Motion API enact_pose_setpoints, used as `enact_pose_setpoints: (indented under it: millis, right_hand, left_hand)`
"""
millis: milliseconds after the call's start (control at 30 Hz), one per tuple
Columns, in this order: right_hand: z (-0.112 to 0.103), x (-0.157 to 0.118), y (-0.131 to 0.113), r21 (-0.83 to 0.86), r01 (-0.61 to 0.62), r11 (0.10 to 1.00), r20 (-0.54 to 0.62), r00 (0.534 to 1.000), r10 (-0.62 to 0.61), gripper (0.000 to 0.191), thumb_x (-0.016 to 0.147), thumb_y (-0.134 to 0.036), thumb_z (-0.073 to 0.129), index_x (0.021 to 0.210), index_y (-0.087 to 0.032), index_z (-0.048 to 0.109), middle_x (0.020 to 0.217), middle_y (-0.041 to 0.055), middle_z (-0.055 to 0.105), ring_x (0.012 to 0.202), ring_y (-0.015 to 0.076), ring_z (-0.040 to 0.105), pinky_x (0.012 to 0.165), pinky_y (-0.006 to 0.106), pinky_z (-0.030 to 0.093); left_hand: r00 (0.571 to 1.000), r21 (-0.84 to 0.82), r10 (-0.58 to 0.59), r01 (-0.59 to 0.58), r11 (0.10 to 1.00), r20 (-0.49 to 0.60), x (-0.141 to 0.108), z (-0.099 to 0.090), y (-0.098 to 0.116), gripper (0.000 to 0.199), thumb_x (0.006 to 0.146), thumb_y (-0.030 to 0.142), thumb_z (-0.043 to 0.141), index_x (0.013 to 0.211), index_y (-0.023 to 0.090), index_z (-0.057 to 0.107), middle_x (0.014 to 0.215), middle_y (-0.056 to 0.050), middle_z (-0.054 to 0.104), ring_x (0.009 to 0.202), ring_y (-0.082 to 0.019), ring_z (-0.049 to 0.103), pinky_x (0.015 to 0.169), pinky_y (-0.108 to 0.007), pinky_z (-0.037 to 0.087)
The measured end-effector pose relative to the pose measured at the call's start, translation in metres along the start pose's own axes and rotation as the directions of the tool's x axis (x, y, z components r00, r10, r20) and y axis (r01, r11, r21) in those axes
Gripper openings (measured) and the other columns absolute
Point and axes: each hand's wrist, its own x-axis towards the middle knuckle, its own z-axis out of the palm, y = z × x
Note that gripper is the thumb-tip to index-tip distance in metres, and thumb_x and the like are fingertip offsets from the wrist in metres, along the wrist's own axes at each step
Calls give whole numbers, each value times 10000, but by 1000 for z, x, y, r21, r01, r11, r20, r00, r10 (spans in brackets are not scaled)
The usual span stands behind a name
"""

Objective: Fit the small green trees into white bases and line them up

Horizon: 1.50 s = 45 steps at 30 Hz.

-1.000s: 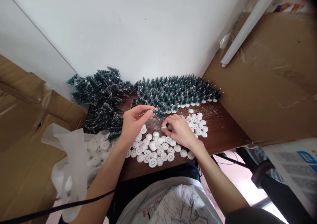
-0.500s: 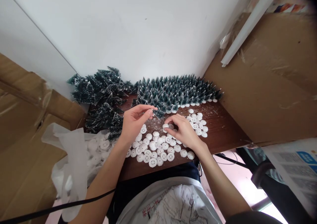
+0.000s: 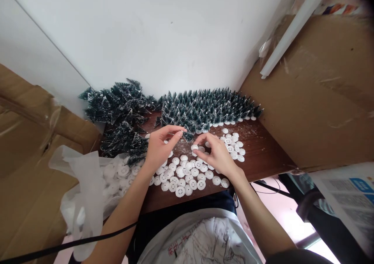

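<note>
Pinching a white disc (image 3: pixel 194 148) in the head view: round, flat, rim partly covered by the fingers, held just above the table between the two hands. Small tree (image 3: pixel 189 136) at the left fingertips: dark green bristle, white flecks, lying roughly sideways with tip away from the left hand; stem end hidden.

Right hand (image 3: pixel 214 151): palm down, thumb and index gripping the disc, other fingers curled. Left hand (image 3: pixel 160 145): thumb and index closed on the tree's near end, contact itself too small to see well. Hands near each other, not touching.

Around: block of standing trees (image 3: pixel 210 108) directly beyond the hands, white bases showing along its front edge. Loose tree pile (image 3: pixel 117 104) to the left, jumbled. Scattered discs (image 3: pixel 193 174) between the forearms, some partly hidden by the hands. Plastic bag (image 3: pixel 90 178) with more discs at left, partly behind the left forearm. Brown table (image 3: pixel 263 151) boxed in by cardboard (image 3: pixel 321 92) on both sides, white panel (image 3: pixel 157 42) behind. Black cord (image 3: pixel 73 242) crosses the left forearm.
</note>
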Motion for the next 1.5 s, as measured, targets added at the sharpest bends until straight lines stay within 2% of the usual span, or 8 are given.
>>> enact_pose_setpoints:
  millis: [267,633,900,1500]
  right_hand:
    - [0,0,-2,111,-41,993,-8,999,42,219,835,-210,623,992,-257,478,965,26,646,907,207,623,789,358,479]
    - [1,2,-4,86,-54,995,34,998,51,258,841,-223,620,1005,-254,423,966,35,635,902,206,625,772,346,488]
    - [0,3,-5,75,-53,996,41,998,50,262,842,-255,615,1016,-238,421,989,45,628,893,200,631,751,327,487]
    - [-1,2,-6,55,-33,998,45,999,30,242,847,-240,613,1014,-232,437,956,32,639,872,184,630,744,310,485]
  left_hand:
    - [995,66,60,-65,996,75,0,1,-5,113,855,244,648,900,236,751,929,-21,763,863,-170,701,813,-299,571]
    - [987,148,92,-112,983,133,-1,0,-2,131,870,244,632,921,237,753,929,-20,766,837,-170,705,805,-293,569]
    - [983,180,131,-152,972,127,0,1,-3,139,869,211,619,915,210,750,913,-18,766,826,-153,706,787,-263,571]
    - [983,192,123,-148,970,136,0,0,-4,137,878,206,614,914,207,746,931,-16,765,835,-149,700,793,-267,565]
